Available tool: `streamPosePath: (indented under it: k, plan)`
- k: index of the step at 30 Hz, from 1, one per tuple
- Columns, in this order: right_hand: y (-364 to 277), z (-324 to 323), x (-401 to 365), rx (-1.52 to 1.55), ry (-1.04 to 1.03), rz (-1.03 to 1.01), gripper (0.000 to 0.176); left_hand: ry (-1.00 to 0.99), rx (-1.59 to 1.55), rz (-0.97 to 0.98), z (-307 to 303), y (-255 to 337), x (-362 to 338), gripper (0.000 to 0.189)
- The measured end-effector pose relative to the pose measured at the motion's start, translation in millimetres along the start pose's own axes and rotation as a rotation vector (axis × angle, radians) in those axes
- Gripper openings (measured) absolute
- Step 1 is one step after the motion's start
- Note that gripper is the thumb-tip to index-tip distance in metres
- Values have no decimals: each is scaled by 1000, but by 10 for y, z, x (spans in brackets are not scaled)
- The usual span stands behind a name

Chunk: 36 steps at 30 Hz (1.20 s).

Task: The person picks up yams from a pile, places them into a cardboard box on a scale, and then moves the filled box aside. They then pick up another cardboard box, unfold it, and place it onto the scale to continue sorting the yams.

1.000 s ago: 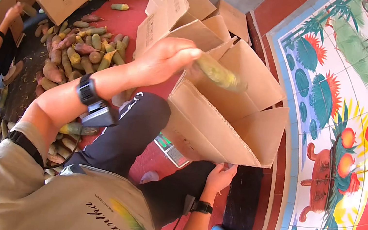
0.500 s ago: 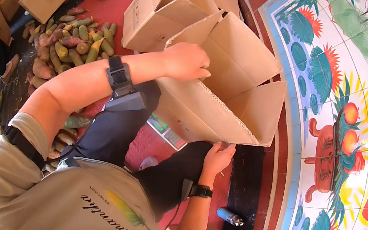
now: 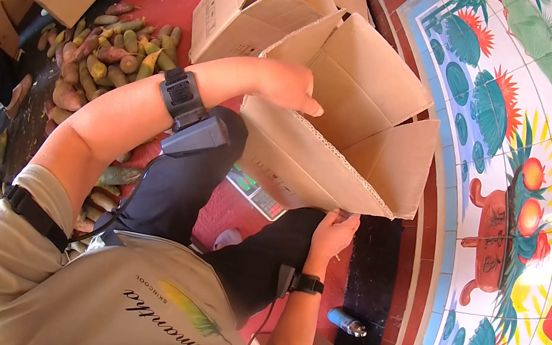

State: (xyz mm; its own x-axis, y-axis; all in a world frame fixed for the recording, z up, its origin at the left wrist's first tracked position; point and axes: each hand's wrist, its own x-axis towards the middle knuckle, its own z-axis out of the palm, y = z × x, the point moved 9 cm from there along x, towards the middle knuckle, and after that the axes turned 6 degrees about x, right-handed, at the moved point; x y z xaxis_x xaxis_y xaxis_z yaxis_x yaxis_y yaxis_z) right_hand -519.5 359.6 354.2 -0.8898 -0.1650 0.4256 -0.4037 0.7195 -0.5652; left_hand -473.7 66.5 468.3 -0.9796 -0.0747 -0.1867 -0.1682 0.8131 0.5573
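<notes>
The box point(image 3: 308, 160) has its mouth open from above beside the left hand point(image 3: 287, 87), with a way down between upright flaps point(image 3: 380, 62), but its near wall blocks a low, level approach and the neighbouring boxes point(image 3: 253, 28) crowd its far left side. Between it and the tubers point(image 3: 100, 60), the left forearm point(image 3: 119, 119) and knee point(image 3: 219, 137) stand in the way, while the right hand point(image 3: 335, 233) occupies the near corner, with red floor open between the legs and a bottle point(image 3: 347, 322) standing off to the right.
</notes>
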Motion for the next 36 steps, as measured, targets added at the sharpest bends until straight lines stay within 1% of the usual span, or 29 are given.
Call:
streamPosePath:
  k: [1,5,7,11,13,17,20,23,25,29,32,34,36]
  plan:
    - [2,0,4,-1,1,0,42,-37,15,3,24,16,-9,46]
    - [25,5,-6,3,4,-26,41,-64,-13,34,65,35,-18,42]
    - [29,10,-5,11,7,-30,40,-45,-79,16,50,2,-1,35]
    - [36,23,-2,6,8,-28,40,-47,-75,19,74,-41,28,29]
    - [25,12,-5,-5,14,-37,40,-53,-85,43,92,-50,67,21]
    - [45,23,-4,-3,16,-32,41,-43,-99,48,68,-40,99,19]
    - [40,14,-8,-1,25,-44,41,13,-110,32,52,-90,134,18]
    - [50,26,1,26,16,-40,43,33,-179,82,47,-73,151,18]
    - [47,26,6,36,5,-35,44,44,-123,44,36,-87,129,19]
    - [29,26,5,65,1,-59,46,81,-71,30,29,-141,166,19]
    - [41,38,5,62,4,-73,47,65,-41,20,38,-145,175,19]
    - [22,26,1,52,10,-77,47,-5,24,-50,90,-181,183,20]
    - [7,18,4,85,-11,-40,47,26,72,-31,60,-132,158,22]
